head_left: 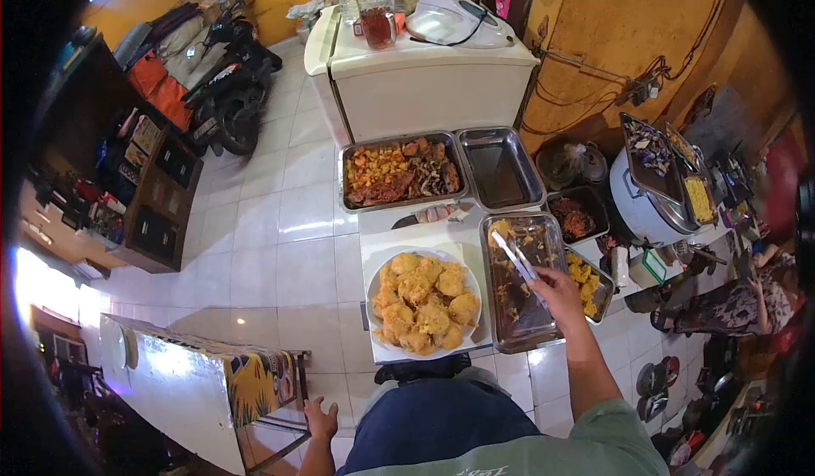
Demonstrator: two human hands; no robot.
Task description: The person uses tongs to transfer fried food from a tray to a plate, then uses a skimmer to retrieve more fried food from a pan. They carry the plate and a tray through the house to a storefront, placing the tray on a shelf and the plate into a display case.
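Note:
My right hand (556, 296) is closed around a pair of metal tongs (514, 259). The tongs' tips point down at a small golden fried piece (499, 228) near the far end of a steel tray (509, 327), which also holds scattered crumbs. Left of that tray, a white plate (371, 287) carries a heap of golden fritters (424, 298). My left hand (321, 416) hangs low beside my body with its fingers apart, holding nothing, near a small table with a patterned cloth (259, 383).
Behind the plate lie a knife (416, 219) and a steel tray of mixed cooked food (403, 170). A dark steel tray (501, 170) stands beside it. Yellow pieces fill a smaller tray (587, 282) at right. Farther right are a large pot (632, 200) and another person (730, 306).

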